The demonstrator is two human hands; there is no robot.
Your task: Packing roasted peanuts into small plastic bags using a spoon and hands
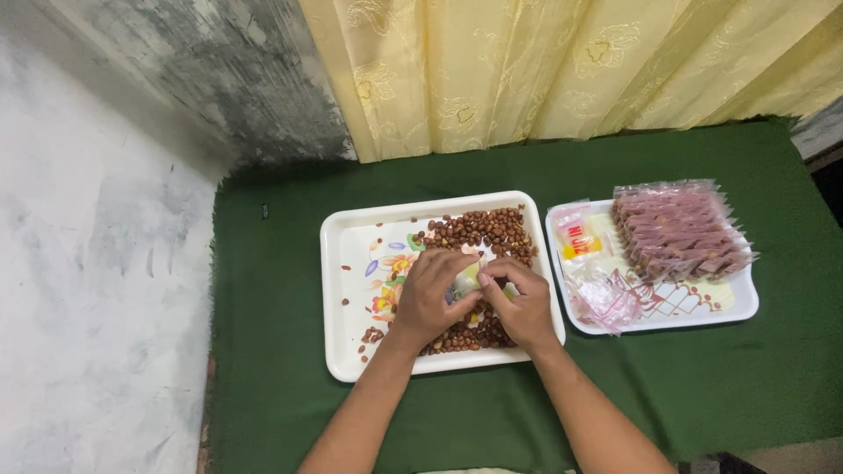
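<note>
Over the white tray (pixel 338 298) of peanuts (pixel 479 230), left hand (pixel 428 298) and right hand (pixel 525 305) pinch a small clear pouch (pixel 465 279) at centre; its mouth should stay upward. Filled packets (pixel 678 230) lie at three o'clock.

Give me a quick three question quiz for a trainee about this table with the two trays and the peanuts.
1. True or false: both hands are over the tray of peanuts.
2. Which tray holds the row of filled packets? A) the left tray B) the right tray C) neither
3. What colour is the cloth under the trays?

Key
1. True: the left hand and right hand meet over the nuts, pinching a small clear packet between them.
2. B
3. Green
</note>
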